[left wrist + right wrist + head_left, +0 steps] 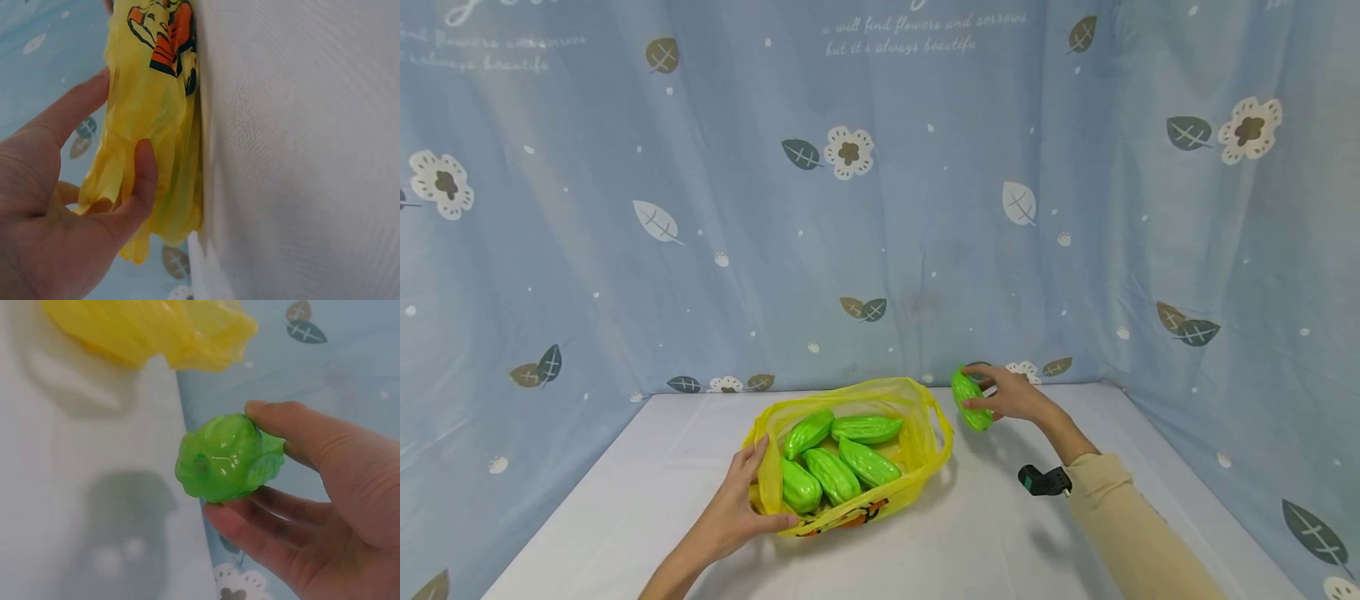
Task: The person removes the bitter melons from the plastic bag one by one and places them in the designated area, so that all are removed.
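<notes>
A yellow plastic bag (917, 492) with an orange and black print lies with its mouth wide, holding several glossy green ridged bitter melons (867, 429). My left hand (730, 508) grips the bag's left end, the thumb on its front side and the fingers along the rim. In the left wrist view the bag (144, 112) sags in folds beside the thumb. To the right of the bag, my right hand (1011, 393) pinches another bitter melon (972, 400) between thumb and fingers. The right wrist view shows this bitter melon (219, 459) end-on, above its shadow.
A white tabletop (595, 517) spreads beneath the bag. Behind it and at both sides hangs a blue curtain (925, 250) with leaves and flowers. A small black device (1043, 481) is by my right sleeve (1120, 517).
</notes>
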{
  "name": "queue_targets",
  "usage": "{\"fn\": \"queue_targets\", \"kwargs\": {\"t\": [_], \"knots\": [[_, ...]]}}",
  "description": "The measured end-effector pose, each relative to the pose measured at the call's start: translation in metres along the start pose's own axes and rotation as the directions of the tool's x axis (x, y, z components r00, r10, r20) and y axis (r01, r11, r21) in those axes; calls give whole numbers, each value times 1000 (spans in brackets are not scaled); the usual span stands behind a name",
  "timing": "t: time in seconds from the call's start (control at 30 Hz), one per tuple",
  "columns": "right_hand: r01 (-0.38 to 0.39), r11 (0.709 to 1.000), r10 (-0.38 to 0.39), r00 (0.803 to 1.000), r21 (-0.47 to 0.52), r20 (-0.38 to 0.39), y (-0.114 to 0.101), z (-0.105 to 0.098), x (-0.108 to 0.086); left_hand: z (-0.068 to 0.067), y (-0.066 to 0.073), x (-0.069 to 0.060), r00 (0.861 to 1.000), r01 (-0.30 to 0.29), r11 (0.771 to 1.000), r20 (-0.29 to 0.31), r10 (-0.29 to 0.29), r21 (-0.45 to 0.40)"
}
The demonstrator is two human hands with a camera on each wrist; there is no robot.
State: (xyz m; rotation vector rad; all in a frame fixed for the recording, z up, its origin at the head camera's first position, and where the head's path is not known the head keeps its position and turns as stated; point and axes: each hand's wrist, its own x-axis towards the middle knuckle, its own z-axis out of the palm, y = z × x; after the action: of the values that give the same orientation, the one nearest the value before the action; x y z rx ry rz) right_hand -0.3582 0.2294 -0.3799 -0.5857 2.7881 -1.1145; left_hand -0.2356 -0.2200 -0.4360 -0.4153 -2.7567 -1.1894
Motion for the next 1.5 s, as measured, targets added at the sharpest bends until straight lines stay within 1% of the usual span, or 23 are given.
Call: {"fn": "queue_targets", "kwargs": {"t": [0.3,0.57,0.73,0.9,1.03,1.2,1.5], "knots": [[-76,997,76,996,-3,-36,14,10,7,-1,1,-1,1000,5,1000,6,-5,3],[-106,994,103,993,-35,-63,22,18,13,-2,2,0,999,28,999,16,-28,-16],[-147,989,145,987,-31,-68,25,24,15,-3,2,0,999,39,999,15,-39,-25],[-201,979,198,978,-40,-74,28,28,16,-3,1,1,999,43,999,16,-42,-33],[-220,974,216,973,-46,-87,30,31,18,-3,1,1,998,51,998,25,-50,-37],[-224,974,220,972,-44,-84,32,34,19,-4,3,1,997,68,997,33,-67,-35],[-228,973,225,970,-35,-90,34,38,20,-3,2,0,998,58,998,22,-58,-28]]}}
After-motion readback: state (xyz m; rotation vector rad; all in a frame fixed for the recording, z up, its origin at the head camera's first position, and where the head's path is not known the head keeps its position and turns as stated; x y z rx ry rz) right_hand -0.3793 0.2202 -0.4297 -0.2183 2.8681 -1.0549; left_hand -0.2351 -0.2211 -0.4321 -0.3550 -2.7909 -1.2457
